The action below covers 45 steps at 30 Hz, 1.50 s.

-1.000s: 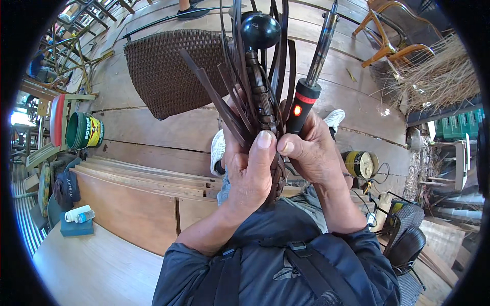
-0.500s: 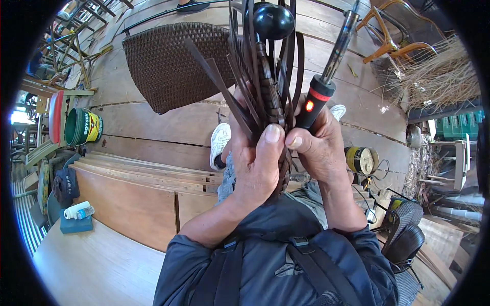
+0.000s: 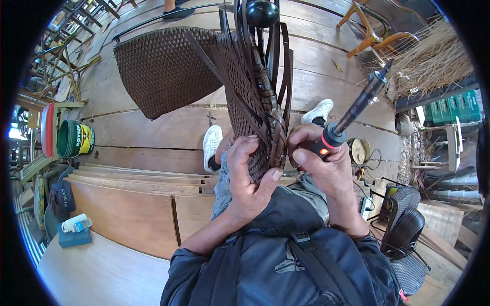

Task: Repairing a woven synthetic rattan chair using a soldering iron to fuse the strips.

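In front of me stands a dark brown woven piece (image 3: 240, 104) with a thick braided edge (image 3: 274, 125). Loose flat strips stick out of it, and a glossy black ball (image 3: 262, 13) sits at its far end. My left hand (image 3: 247, 186) grips the near part of the weave, thumb at the lower end of the braid. Held in my right hand (image 3: 326, 171) is a soldering iron (image 3: 334, 135) with a lit red light, its tip pointing up and right, away from the weave. My right fingertips are close beside the braid; whether they pinch a strip is hidden.
A larger woven panel (image 3: 163, 69) lies beyond to the left. A green bucket (image 3: 69, 138) and a plank stack (image 3: 122, 204) are at left; a white bottle (image 3: 76, 223) rests on a blue block. Dry fibres (image 3: 434, 56), a metal can (image 3: 359, 151) and cables are at right.
My hands have moved apart, the left sliding nearer down the weave. The soldering iron now tilts further right. The woven piece has turned, showing more of its flat side.
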Motion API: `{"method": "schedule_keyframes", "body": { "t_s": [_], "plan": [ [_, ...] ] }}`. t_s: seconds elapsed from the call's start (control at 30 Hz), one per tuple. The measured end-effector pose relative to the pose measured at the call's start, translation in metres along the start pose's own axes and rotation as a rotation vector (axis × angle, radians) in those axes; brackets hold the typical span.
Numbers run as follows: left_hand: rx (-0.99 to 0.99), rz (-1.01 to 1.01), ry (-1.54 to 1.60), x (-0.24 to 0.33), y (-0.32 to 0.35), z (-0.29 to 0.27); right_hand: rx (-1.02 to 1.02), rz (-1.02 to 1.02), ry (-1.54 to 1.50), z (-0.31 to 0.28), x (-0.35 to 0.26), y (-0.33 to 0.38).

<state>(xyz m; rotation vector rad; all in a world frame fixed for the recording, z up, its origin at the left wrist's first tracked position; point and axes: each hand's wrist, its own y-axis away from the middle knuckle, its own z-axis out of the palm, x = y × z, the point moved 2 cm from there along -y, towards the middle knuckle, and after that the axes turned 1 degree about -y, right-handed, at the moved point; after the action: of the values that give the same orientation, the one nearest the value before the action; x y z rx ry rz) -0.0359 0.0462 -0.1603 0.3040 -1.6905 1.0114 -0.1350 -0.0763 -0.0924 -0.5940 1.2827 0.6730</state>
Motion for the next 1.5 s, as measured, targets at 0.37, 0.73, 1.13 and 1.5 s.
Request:
{"method": "schedule_keyframes", "body": {
  "t_s": [0.37,0.73,1.13,1.5],
  "plan": [
    [-0.018,0.037,-0.056,0.005,-0.001,-0.001,0.039,0.120,-0.090,0.003,0.003,0.005],
    [-0.007,0.069,-0.115,0.003,-0.002,0.001,0.065,0.110,-0.079,0.007,0.005,0.004],
    [0.081,-0.141,-0.010,0.039,-0.076,-0.019,0.031,-0.034,0.001,-0.009,-0.010,-0.004],
    [-0.071,-0.320,0.495,0.034,-0.094,-0.036,0.046,-0.147,0.311,0.006,-0.058,-0.033]
  ]
}}
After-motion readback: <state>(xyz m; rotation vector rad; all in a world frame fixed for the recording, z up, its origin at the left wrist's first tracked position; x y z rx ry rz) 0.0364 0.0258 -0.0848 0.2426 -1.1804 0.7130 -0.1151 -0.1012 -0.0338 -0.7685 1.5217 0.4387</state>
